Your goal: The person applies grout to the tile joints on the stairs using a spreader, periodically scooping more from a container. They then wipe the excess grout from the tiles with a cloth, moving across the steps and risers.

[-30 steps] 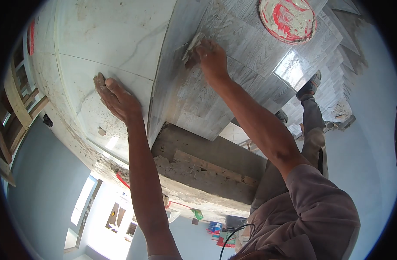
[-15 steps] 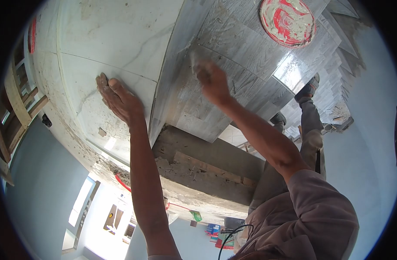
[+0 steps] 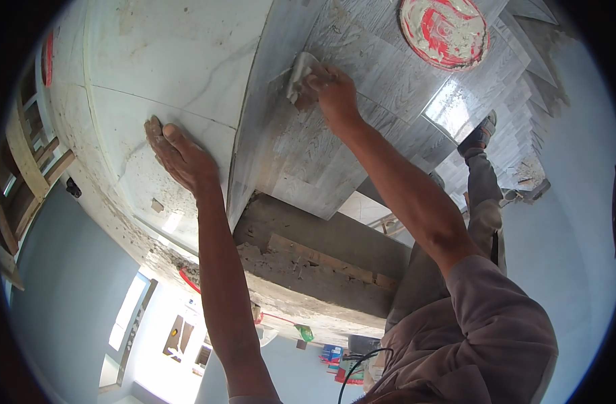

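Observation:
My left hand (image 3: 181,156) lies flat on the white marbled tile (image 3: 207,74), its fingers stretched out. In my right hand (image 3: 327,91) is a pale, dirty pad or cloth (image 3: 302,75), pressed against the grey wood-look tiles (image 3: 348,128) close to where they meet the grey edge strip (image 3: 257,114). Whitish smears show on those tiles around the pad. What exactly the pad is, I cannot tell.
A red round lid (image 3: 446,32) smeared with pale paste is at the top right. Bare cement (image 3: 321,236) shows below the grey tiles. At the far left are wooden bars (image 3: 26,151). A green item (image 3: 304,332) and boxes (image 3: 333,355) are at the bottom.
My right hand, blurred before, has moved slightly up, and the pad in it now shows clearly against the tiles. My left hand has stayed flat on the white tile.

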### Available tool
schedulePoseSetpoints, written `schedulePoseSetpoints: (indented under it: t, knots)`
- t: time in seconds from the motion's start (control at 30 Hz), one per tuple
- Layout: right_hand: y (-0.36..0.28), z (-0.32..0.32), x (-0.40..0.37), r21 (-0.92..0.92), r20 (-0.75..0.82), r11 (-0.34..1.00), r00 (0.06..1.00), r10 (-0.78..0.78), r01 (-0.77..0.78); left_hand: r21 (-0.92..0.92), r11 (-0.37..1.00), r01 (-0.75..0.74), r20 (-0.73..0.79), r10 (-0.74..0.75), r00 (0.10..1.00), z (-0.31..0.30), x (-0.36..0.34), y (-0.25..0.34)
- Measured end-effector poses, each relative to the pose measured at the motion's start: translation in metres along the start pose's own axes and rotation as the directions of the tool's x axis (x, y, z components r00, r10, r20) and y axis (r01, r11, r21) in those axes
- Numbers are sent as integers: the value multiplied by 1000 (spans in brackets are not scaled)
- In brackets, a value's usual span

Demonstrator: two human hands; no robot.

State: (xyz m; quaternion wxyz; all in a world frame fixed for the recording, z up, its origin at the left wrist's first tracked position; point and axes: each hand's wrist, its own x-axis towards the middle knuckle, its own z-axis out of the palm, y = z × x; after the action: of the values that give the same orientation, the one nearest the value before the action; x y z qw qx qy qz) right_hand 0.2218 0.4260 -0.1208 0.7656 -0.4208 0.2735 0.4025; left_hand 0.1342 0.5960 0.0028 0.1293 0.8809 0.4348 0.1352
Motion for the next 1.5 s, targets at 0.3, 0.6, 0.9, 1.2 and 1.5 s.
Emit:
schedulePoseSetpoints:
  t: [0.3,0.6,0.9,1.2,1.5]
  knots:
    - [13,-19,-6,-303,224,908,948,-226,288,4,1000,-14,0,14,1000,0,-1,-2]
    - [-41,-2,51,555,12,764,922,387,-328,4,1000,-26,-11,26,1000,0,1,1]
    - [-18,-1,30,276,119,923,962,245,-269,14,1000,11,19,-11,1000,0,2,3]
    - [-1,-33,22,47,-97,991,987,131,-127,12,1000,-20,-13,20,1000,-2,0,3]
    - [-18,8,55,-278,-63,940,981,185,-196,15,1000,-13,-9,13,1000,-2,-1,3]
